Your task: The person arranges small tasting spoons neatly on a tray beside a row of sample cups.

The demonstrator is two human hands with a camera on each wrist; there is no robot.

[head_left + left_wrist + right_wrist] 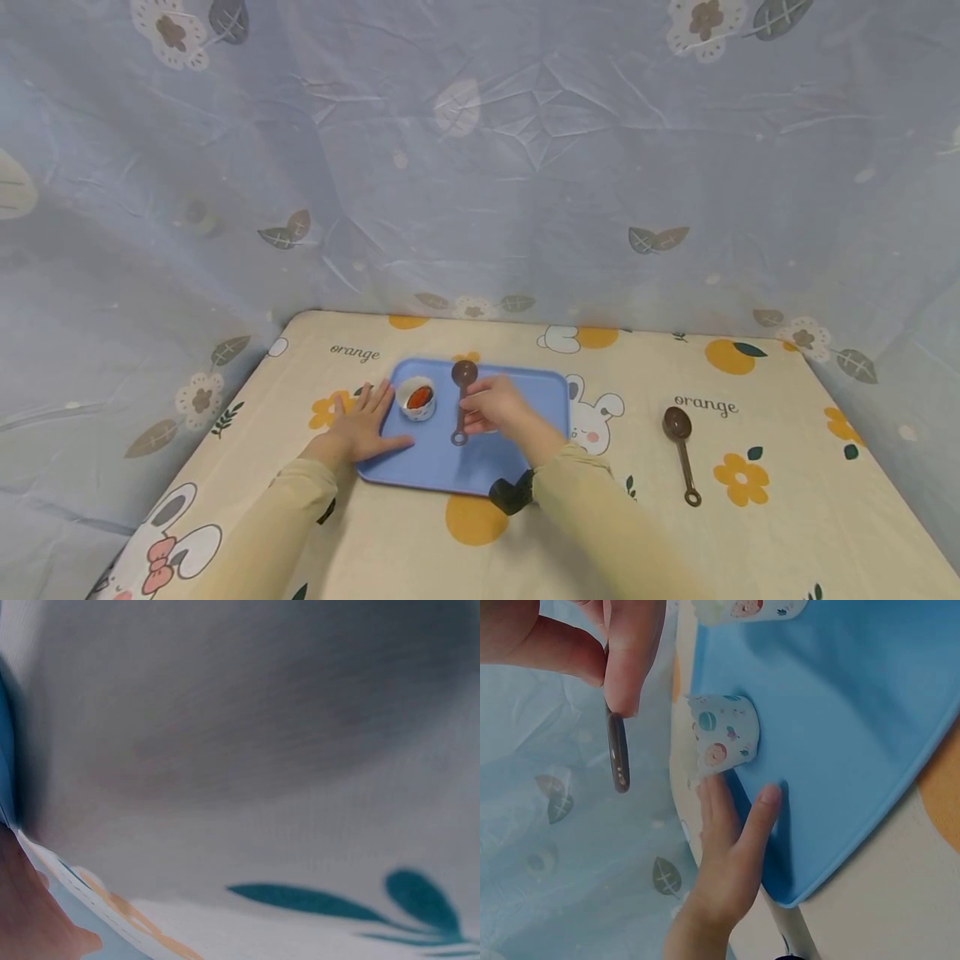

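My right hand (497,406) pinches a brown spoon (464,374) by its handle above a blue tray (450,477). The bowl of this spoon points toward the far edge, and the handle end (618,761) sticks out below the fingers. With fingers spread, my left hand (367,429) rests at the tray's left edge, the thumb over the tray. Beside its fingertips stands a small patterned paper cup (406,392) holding something orange-red (419,397). A second paper cup (769,609), mostly hidden by my right hand in the head view, stands on the tray.
Another brown spoon (682,442) lies on the tablecloth (645,550) to the right of the tray. A hanging patterned cloth (480,192) closes off the back and sides. The left wrist view shows mostly blurred cloth (225,750).
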